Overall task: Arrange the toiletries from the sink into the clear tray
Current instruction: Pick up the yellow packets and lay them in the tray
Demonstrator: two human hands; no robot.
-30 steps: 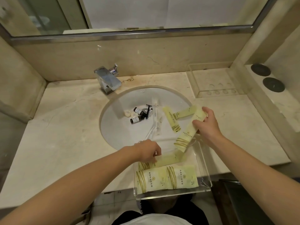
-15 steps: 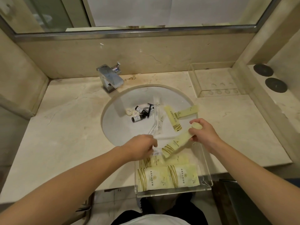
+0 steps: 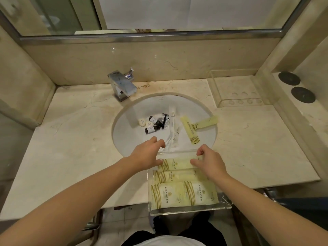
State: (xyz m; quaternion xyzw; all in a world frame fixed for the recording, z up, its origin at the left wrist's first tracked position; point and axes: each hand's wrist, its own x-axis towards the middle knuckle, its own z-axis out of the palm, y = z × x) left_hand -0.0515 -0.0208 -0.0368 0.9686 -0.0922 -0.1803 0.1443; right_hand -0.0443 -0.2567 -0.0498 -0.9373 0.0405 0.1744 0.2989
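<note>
Tray (image 3: 190,210) holds four packets; sink (image 3: 127,137) two.

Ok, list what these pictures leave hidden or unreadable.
Head view only:
- Print on the small bottles in the sink: too small.
- Right end of the top yellow packet: under the right hand.
- Clear tray far left corner: behind the left hand.

The clear tray (image 3: 190,209) and both hands block the sink's (image 3: 124,139) near rim. Bottles (image 3: 154,124) crowd the basin's middle, yellow sachets (image 3: 190,132) its right side. Its left slope lies bare, under the faucet (image 3: 122,87).
</note>
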